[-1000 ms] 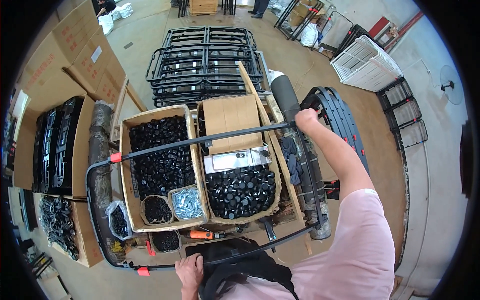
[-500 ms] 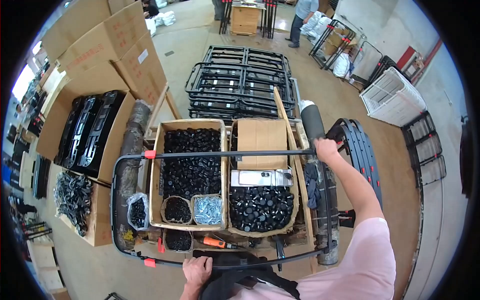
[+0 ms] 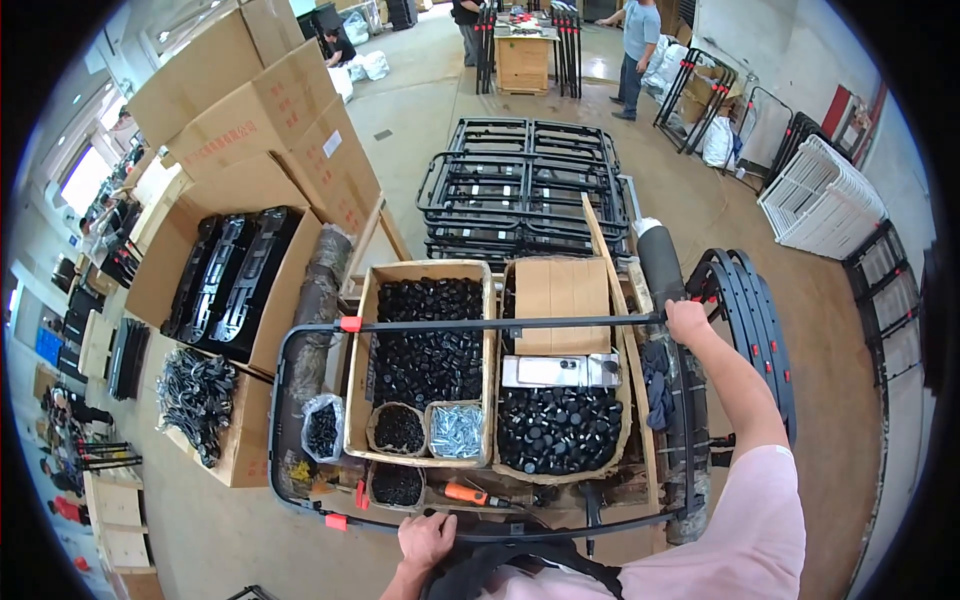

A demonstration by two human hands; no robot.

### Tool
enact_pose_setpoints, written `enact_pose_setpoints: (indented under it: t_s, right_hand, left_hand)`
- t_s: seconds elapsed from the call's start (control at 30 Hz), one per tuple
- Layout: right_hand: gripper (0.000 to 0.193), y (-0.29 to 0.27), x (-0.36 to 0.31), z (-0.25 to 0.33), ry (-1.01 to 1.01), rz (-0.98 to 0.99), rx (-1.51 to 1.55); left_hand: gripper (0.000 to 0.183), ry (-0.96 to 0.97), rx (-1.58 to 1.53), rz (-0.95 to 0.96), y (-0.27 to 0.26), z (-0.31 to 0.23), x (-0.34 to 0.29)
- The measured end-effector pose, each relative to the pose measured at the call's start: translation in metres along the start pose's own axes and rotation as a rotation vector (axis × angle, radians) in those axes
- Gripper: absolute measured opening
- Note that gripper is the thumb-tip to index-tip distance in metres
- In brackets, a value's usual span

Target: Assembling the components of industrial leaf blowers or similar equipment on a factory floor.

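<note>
A large black tubular frame (image 3: 580,322) with rounded corners lies across a workbench, resting over two padded rolls, the left roll (image 3: 326,265) and the right roll (image 3: 660,262). Red clips (image 3: 350,324) sit on its bars at the left. My right hand (image 3: 688,320) is closed round the frame at its far right corner. Closer to me, my left hand (image 3: 428,537) grips the near bar left of its middle. Inside the frame's outline are a wooden box (image 3: 489,310) of black caps, a tub of silver screws (image 3: 455,430) and an orange-and-black power tool (image 3: 465,494).
Left of the bench stand tall cardboard boxes (image 3: 300,110), one holding black panels (image 3: 235,275), plus a heap of black straps (image 3: 197,400). Stacked black frames (image 3: 525,185) lie beyond. Curved black parts (image 3: 745,340) are at the right. Other people (image 3: 640,50) are farther off.
My view has turned slightly left, so the whole scene sits farther right and lower. Both hands keep their holds on the frame, which stays in place over the bench.
</note>
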State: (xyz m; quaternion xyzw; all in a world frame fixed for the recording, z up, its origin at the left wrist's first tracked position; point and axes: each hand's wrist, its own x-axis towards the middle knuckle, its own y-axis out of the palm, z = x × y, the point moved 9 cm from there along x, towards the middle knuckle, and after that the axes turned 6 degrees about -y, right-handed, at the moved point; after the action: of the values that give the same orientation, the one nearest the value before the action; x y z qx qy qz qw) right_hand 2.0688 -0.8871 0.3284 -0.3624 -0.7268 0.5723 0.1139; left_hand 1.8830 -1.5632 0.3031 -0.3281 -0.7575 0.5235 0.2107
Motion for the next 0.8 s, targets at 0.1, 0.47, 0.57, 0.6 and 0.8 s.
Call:
enact_pose_setpoints:
  t_s: [0.1, 0.47, 0.57, 0.6, 0.8]
  right_hand:
    - [0.047, -0.006, -0.004, 0.009, -0.010, 0.158, 0.074]
    - [0.032, -0.023, 0.006, 0.007, 0.112, 0.193, 0.094]
    - [0.030, -0.009, 0.017, 0.010, 0.024, 0.152, 0.087]
    - [0.030, -0.008, 0.016, 0.010, 0.023, 0.150, 0.094]
    - [0.057, 0.006, 0.004, -0.009, 0.187, 0.074, 0.296]
  left_hand:
    - [0.028, -0.032, 0.021, 0.047, 0.005, 0.005, -0.006]
    - [0.033, -0.054, 0.024, -0.012, -0.002, -0.001, -0.006]
    - [0.035, -0.043, 0.036, -0.015, -0.001, -0.001, -0.004]
    - [0.035, -0.051, 0.037, -0.013, -0.002, -0.001, -0.005]
    - [0.034, -0.044, 0.040, -0.024, 0.007, 0.002, -0.006]
